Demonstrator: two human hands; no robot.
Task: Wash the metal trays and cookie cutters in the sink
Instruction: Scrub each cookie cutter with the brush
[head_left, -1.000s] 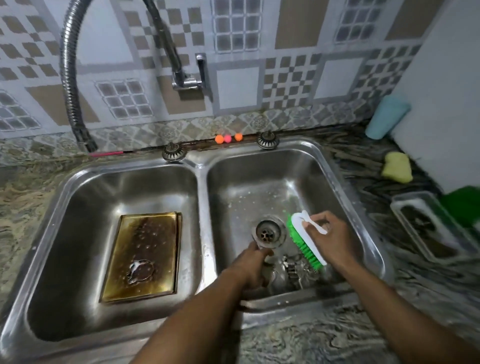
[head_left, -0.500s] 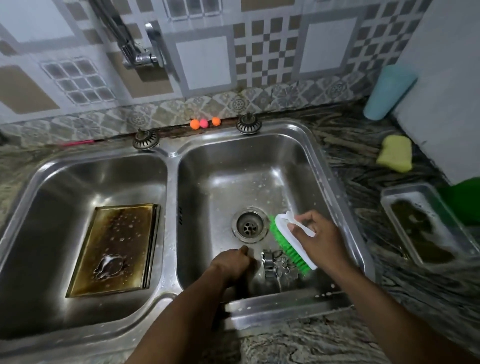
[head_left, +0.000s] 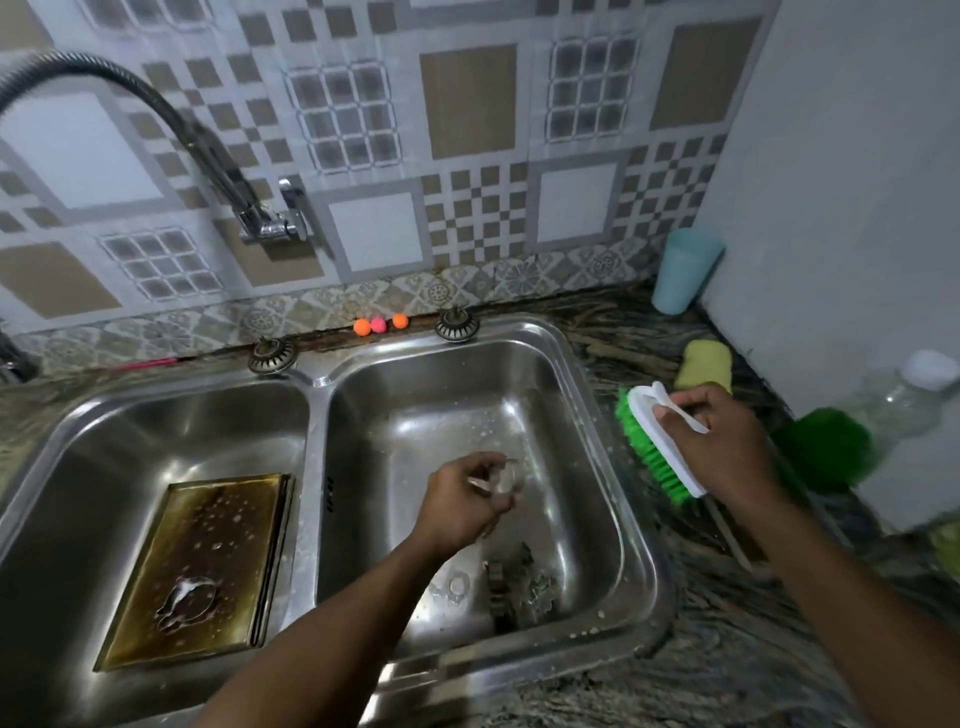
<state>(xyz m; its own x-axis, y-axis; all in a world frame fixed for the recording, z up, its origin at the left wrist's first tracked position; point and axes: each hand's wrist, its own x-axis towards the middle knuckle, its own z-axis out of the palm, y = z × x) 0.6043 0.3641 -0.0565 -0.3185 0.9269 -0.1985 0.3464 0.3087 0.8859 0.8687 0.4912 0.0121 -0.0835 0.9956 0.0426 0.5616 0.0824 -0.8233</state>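
The job looks to be in its middle, with scrubbing under way and most of it left.

The left hand (head_left: 467, 499) is over the right basin (head_left: 467, 395) of the sink (head_left: 311, 441), its fingers pinched round a small shiny piece. The piece is blurred, but it is most likely a cutter (head_left: 498, 480) lifted for brushing. The right hand (head_left: 727, 447) grips a brush (head_left: 657, 447) by its white back, bristles facing the sink. It is held off to the side above the counter (head_left: 727, 649), well apart from the left hand, so no scrubbing is happening at this instant.

A pile of cutters (head_left: 519, 582) lies at the near end of the right basin, dull and wet. I cannot tell whether any of them are already clean. In the left basin (head_left: 156, 441) a tray (head_left: 208, 545) lies flat, brown with baked-on stain and dotted with suds. One more cutter, a soapy one (head_left: 184, 597), sits on its near end. The tray seems soaped at most, not scrubbed.

No stream of water shows in either basin, and nothing looks rinsed or set out to dry. As far as can be judged, what is left is brushing the held piece, working through the pile, scrubbing the tray and the piece on it, and rinsing everything.
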